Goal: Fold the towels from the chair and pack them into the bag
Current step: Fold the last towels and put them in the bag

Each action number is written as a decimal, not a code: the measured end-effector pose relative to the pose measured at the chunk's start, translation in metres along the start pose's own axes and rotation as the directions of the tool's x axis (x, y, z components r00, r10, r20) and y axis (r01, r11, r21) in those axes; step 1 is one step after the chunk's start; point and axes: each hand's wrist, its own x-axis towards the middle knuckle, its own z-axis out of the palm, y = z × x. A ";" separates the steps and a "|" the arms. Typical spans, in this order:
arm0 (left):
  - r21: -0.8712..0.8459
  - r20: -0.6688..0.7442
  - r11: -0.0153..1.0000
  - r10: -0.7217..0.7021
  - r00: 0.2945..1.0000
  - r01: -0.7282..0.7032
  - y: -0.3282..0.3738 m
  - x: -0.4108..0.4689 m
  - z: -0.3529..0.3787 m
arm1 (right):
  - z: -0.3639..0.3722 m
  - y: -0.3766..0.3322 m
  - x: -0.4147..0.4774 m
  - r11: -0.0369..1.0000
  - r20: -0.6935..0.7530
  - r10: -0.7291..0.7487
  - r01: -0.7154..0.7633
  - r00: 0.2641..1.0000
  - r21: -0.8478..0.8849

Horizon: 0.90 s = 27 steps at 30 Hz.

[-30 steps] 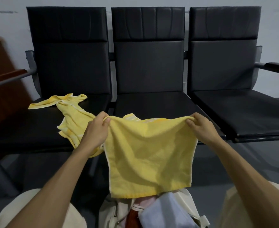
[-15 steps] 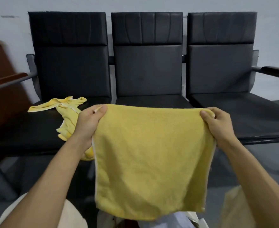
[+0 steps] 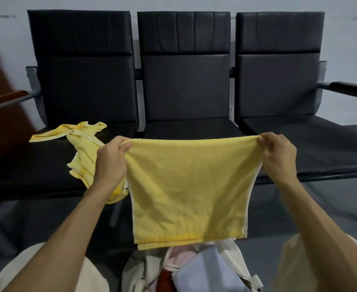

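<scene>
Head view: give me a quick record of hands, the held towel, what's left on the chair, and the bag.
left hand: pinches held towel's top left corner
right hand: pinches its top right corner
held towel: yellow, stretched between hands, hanging above bag
spare towel: yellow, crumpled on left chair seat
bag: white, open, blue cloth visible inside

Left hand (image 3: 110, 163), right hand (image 3: 278, 157) pinch folded yellow towel (image 3: 186, 186) above open bag (image 3: 205, 270).
</scene>
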 end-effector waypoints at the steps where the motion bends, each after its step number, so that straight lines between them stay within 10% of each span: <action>1: 0.010 0.001 1.000 0.002 1.000 -0.002 -0.001 0.000 0.000 | 0.000 0.001 0.000 1.000 -0.006 -0.004 0.004 1.000 -0.018; 12: 0.116 0.010 0.993 0.013 1.000 -0.014 -0.010 -0.004 -0.011 | 0.002 0.000 -0.004 0.994 0.024 0.108 -0.108 0.994 -0.015; 19: -0.307 0.105 0.866 -0.383 0.918 0.396 -0.011 0.001 -0.010 | 0.004 -0.004 0.000 0.954 0.052 0.261 -0.266 0.964 0.136; 27: -0.523 0.154 0.718 -0.450 0.880 0.459 -0.009 0.002 -0.008 | 0.003 -0.006 -0.001 0.906 0.044 0.320 -0.319 0.947 0.279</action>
